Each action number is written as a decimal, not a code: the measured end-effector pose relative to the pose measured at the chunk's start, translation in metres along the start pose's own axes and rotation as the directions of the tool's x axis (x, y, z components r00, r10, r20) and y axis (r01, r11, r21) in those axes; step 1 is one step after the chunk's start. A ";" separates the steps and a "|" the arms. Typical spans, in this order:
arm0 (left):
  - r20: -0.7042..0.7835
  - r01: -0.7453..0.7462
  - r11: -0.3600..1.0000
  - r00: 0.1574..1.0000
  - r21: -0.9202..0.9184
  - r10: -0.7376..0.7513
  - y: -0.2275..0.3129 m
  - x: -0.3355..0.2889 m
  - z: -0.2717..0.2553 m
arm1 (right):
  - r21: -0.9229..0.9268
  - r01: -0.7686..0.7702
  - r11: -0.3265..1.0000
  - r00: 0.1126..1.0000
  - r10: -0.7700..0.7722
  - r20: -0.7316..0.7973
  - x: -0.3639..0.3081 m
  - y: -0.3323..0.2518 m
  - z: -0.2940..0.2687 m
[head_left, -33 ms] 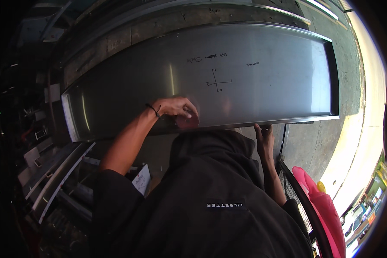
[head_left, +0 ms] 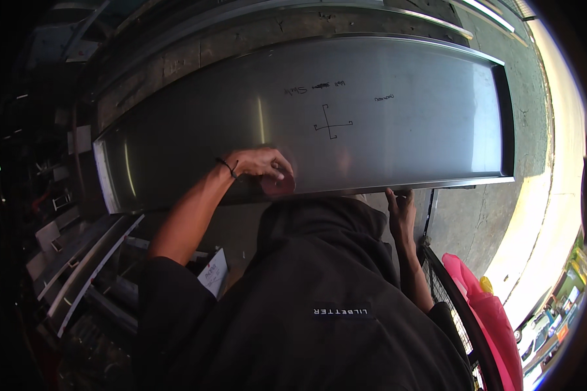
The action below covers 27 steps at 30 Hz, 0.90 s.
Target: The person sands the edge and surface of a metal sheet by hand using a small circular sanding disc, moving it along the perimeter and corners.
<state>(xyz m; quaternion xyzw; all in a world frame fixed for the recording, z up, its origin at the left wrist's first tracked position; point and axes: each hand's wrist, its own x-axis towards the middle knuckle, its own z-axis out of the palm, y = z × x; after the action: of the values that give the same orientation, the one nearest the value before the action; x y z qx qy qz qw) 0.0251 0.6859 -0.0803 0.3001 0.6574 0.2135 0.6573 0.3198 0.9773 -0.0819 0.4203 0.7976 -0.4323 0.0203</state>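
Observation:
A long, shallow metal tray (head_left: 404, 143) with upturned edges lies across the view in front of me, with marker writing and a cross-shaped sketch on its surface. My left hand (head_left: 262, 161), with a black band at the wrist, holds a reddish-brown round pad, which looks like a sanding disc (head_left: 281, 185), against the tray just inside its near edge. The fingers are bent over the top of the pad. At the tray's near edge, right of my body, my right hand (head_left: 403, 201) grips the rim with its fingertips; part of its grip is hidden underneath.
Long metal strips (head_left: 411, 16) lie on the floor beyond the tray. Metal profiles (head_left: 88, 267) are piled at the lower left, near a white box (head_left: 213, 272). A black mesh-sided frame (head_left: 460, 313) and pink plastic sheeting (head_left: 482, 313) stand close on my right.
My left hand has slid slightly left along the tray's near edge with the sanding disc. My right hand stays at the rim.

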 end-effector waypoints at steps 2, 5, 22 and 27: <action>0.003 0.004 1.000 1.000 0.005 -0.004 0.000 -0.008 0.000 | -0.012 -0.073 0.997 0.996 0.073 0.045 -0.001 -0.008 -0.002; 0.053 -0.068 0.996 0.996 0.052 0.066 0.020 0.010 0.001 | 0.020 -0.028 0.999 1.000 0.028 0.014 -0.001 -0.007 -0.001; 0.064 -0.241 0.970 0.969 0.023 0.239 0.083 0.076 0.013 | -0.046 -0.073 0.996 0.996 0.075 0.041 -0.003 -0.003 -0.002; 0.000 -0.350 0.936 0.937 0.029 0.350 0.100 0.100 0.020 | -0.020 -0.032 0.999 0.998 0.033 0.051 -0.005 -0.009 -0.002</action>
<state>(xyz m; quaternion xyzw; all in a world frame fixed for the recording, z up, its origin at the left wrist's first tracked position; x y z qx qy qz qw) 0.0611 0.8235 -0.0873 0.4211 0.5982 0.3184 0.6029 0.3178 0.9735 -0.0728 0.4217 0.7939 -0.4349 0.0521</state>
